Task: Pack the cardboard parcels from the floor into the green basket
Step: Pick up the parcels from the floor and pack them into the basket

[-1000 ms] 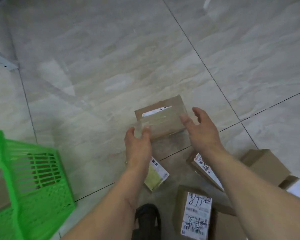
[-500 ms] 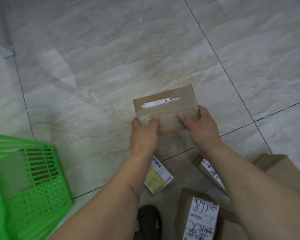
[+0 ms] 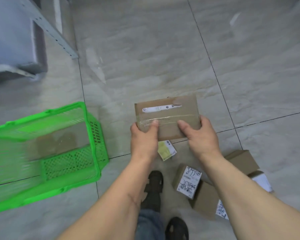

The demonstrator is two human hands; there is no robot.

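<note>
Sandals, dark and open-toed (image 3: pixel 153 186), show below the wrists, one foot ahead of the other, above a denim trouser leg (image 3: pixel 150 226). Just right of the feet, under the right forearm, loose cardboard parcels (image 3: pixel 203 200) lie on the floor, the nearest one carrying a white label with black scribble (image 3: pixel 189 182); another brown box (image 3: pixel 241 161) sits beyond that forearm. Between the two wrists and below the hands, a small packet with a yellow-green label (image 3: pixel 166 150) lies on the tiles.

Both hands grip one flat taped parcel (image 3: pixel 166 116) clear of the floor: the left hand (image 3: pixel 144 137) curls around its near left corner with the thumb pressed on top, and the right hand (image 3: pixel 202 135) holds the near right edge, thumb on top, fingers wrapped behind. A torn white strip crosses its upper face.

Well to the left of the left hand stands the green basket (image 3: pixel 93 129), blurred, with brown cardboard visible inside. Farther off to the left, beyond the basket, a grey metal shelf frame (image 3: pixel 50 30) rises from the pale tiled floor (image 3: pixel 163 49)
</note>
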